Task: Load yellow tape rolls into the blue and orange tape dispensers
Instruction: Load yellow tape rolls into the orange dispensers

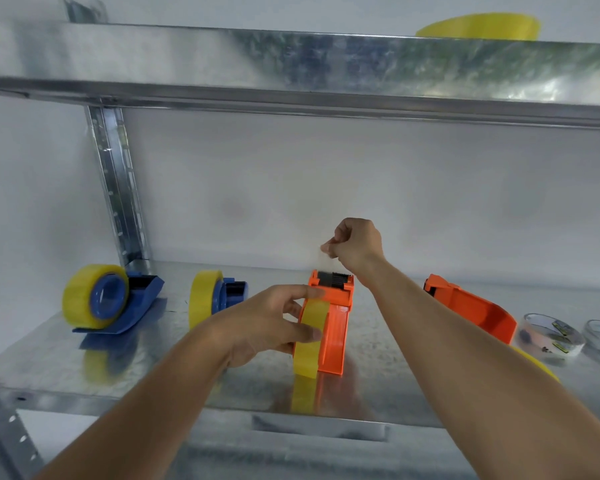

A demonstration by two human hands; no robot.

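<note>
Tape dispensers line a galvanised metal shelf [66, 355]: two blue ones on the left, each already carrying a yellow roll, then two orange ones. The far-left blue dispenser [142, 303] and its neighbour [231, 292] look finished. The right orange dispenser [471, 306] lies empty, with clear tape rolls [548, 337] just beside it and a spare yellow roll [478, 27] on the shelf above. The middle orange dispenser [336, 323] holds the yellow tape roll [309, 341] now being loaded. The left hand [271, 323] grips that roll, fingers wrapped around it, likely to stop it turning. The right hand [357, 244] pinches the free tape end [326, 261] above the serrated cutter [335, 275], probably to draw it taut across the teeth. Open shelf lies in front; the back wall stands close behind the raised hand.
</note>
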